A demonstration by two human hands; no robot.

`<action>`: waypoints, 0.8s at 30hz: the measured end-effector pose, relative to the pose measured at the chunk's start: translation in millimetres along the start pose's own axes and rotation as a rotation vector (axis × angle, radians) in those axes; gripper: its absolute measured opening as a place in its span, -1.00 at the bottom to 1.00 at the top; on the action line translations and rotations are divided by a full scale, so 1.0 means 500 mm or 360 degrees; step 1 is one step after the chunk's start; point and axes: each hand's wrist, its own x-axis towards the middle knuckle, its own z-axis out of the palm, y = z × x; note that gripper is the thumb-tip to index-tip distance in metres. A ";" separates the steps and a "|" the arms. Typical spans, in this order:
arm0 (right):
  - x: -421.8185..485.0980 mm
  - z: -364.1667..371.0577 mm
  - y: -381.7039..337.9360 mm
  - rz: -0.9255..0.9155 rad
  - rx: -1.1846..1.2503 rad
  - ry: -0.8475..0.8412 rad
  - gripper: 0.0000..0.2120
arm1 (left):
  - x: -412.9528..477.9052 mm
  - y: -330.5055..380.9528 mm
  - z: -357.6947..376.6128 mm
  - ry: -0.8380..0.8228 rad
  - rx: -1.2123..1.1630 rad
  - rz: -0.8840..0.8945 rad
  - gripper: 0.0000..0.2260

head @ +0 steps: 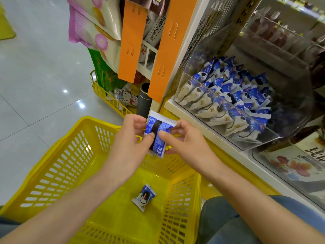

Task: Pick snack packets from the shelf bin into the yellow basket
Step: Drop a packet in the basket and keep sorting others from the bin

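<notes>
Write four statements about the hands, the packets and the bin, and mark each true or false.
1. The left hand and the right hand both grip the held packet above the far rim of the yellow basket. True.
2. The yellow basket holds no packet. False: one loose packet lies on its floor.
3. The clear bin on the shelf holds many blue and white packets. True.
4. The clear bin stands left of the basket. False: it is to the right.
</notes>
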 end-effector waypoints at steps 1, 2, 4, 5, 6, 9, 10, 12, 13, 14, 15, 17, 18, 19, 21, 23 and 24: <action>0.000 0.003 0.002 0.0008 0.0010 -0.0007 -0.86 | -0.003 0.001 0.001 -0.0042 0.0032 0.0030 -0.72; 0.000 0.005 0.003 0.0015 0.0024 -0.0009 -0.89 | -0.006 0.002 0.001 -0.0089 0.0055 0.0051 -0.73; 0.000 0.006 0.005 0.0026 0.0051 -0.0016 -0.84 | -0.010 0.001 0.000 -0.0160 0.0117 0.0086 -0.77; 0.000 0.005 0.005 0.0030 0.0048 -0.0027 -0.82 | -0.012 0.000 -0.002 -0.0182 0.0167 0.0103 -0.79; 0.000 0.004 0.005 0.0029 0.0031 -0.0039 -0.81 | -0.014 -0.002 -0.002 -0.0196 0.0224 0.0121 -0.81; -0.003 0.006 0.010 -0.0010 -0.0131 -0.0050 -0.80 | -0.016 -0.006 -0.004 -0.0189 0.0330 0.0147 -0.84; -0.006 0.008 0.011 -0.0065 -0.0261 -0.0024 -0.80 | -0.015 -0.006 -0.005 -0.0193 0.0367 0.0139 -0.85; -0.012 0.007 0.012 -0.0231 -0.0555 0.0050 -0.80 | -0.012 -0.008 -0.005 -0.0233 0.0413 0.0101 -0.86; -0.014 0.006 0.011 -0.0304 -0.0675 0.0088 -0.79 | -0.010 -0.009 -0.004 -0.0249 0.0376 0.0062 -0.88; -0.017 0.004 0.008 -0.0354 -0.0767 0.0117 -0.79 | -0.009 -0.009 -0.003 -0.0264 0.0313 0.0018 -0.89; -0.019 0.003 0.007 -0.0387 -0.0828 0.0132 -0.79 | -0.009 -0.009 -0.003 -0.0272 0.0274 -0.0003 -0.89; -0.022 0.005 0.005 -0.0416 -0.0883 0.0119 -0.78 | -0.008 -0.011 -0.004 -0.0277 0.0316 0.0025 -0.86; -0.024 0.006 0.005 -0.0433 -0.0907 0.0103 -0.77 | -0.009 -0.012 -0.005 -0.0278 0.0358 0.0048 -0.85; -0.026 0.007 0.006 -0.0456 -0.0941 0.0091 -0.76 | -0.010 -0.013 -0.006 -0.0279 0.0406 0.0068 -0.85; -0.027 0.007 0.010 -0.0496 -0.1010 0.0076 -0.75 | -0.011 -0.016 -0.007 -0.0287 0.0499 0.0103 -0.88; -0.027 0.004 0.012 -0.0524 -0.1043 0.0062 -0.75 | -0.010 -0.017 -0.007 -0.0286 0.0589 0.0147 -0.95; -0.027 0.003 0.013 -0.0537 -0.1055 0.0051 -0.76 | -0.009 -0.018 -0.008 -0.0284 0.0609 0.0172 -0.97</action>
